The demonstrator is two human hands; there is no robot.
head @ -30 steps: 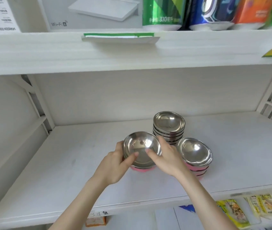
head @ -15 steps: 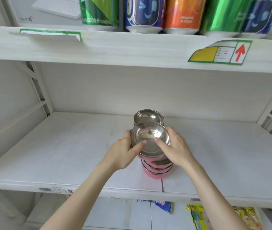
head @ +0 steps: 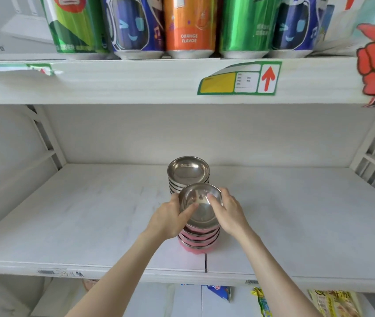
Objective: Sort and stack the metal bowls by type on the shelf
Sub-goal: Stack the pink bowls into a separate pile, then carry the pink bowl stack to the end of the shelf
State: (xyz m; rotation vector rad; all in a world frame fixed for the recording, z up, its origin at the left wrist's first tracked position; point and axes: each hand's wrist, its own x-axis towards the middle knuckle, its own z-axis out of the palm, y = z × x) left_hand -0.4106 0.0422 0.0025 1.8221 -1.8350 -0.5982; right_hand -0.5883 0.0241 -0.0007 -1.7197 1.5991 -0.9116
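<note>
A: Step in hand?

B: Setting a bowl (head: 199,203) onto the pink stack (head: 198,239). Both hands were on it: left hand (head: 170,219) curled round the left rim, thumb lying inside the bowl; right hand (head: 228,212) curled round the right rim, thumb likewise over the lip. Neither hand was open; each was closed on the same bowl.

A: Seated or not?

B: Could not tell for certain. The bowl sat directly on top of the pink stack, rim roughly level, but the hands covered both sides where it meets the bowl beneath.

A: Where is everything, taking the pink stack as reference?

B: The pink stack stood near the front edge of the shelf (head: 90,213). Directly behind it, very close, stood the plain steel stack (head: 188,173), about the same height. The two looked already sorted by type.

A: Materials?

B: Held bowl: polished steel inside, round, shallow, mirror-bright with glare. Pink stack: steel rims with pink outer walls. Steel stack: steel throughout, flat-bottomed, wider flared lips. Shelf: white, matt, faintly scuffed.

A: Next move, in your judgement?

B: Press the bowl down centred until it nests, then release both hands together and straight outward. Polished steel slides easily; an uneven release could tip the stack toward the front edge.
</note>
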